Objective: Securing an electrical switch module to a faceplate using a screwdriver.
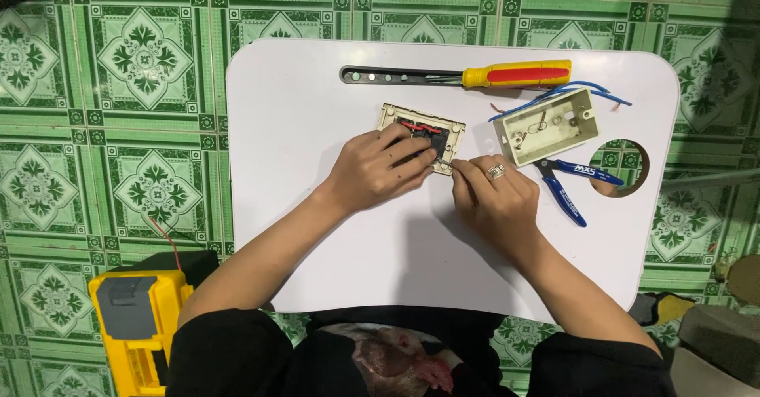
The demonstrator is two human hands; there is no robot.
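Observation:
A cream switch plate lies face down on a white lap table, its black back and short red wires showing. My left hand rests on the plate's near edge and holds it down. My right hand, with a ring on one finger, pinches a small metal piece at the plate's near right corner. What exactly that piece is, I cannot tell.
A cream wall box with blue wires sits to the right, blue-handled pliers beside it. A yellow and red screwdriver and a black perforated strip lie at the far edge. A round hole pierces the table. A yellow tool case stands on the green tiled floor.

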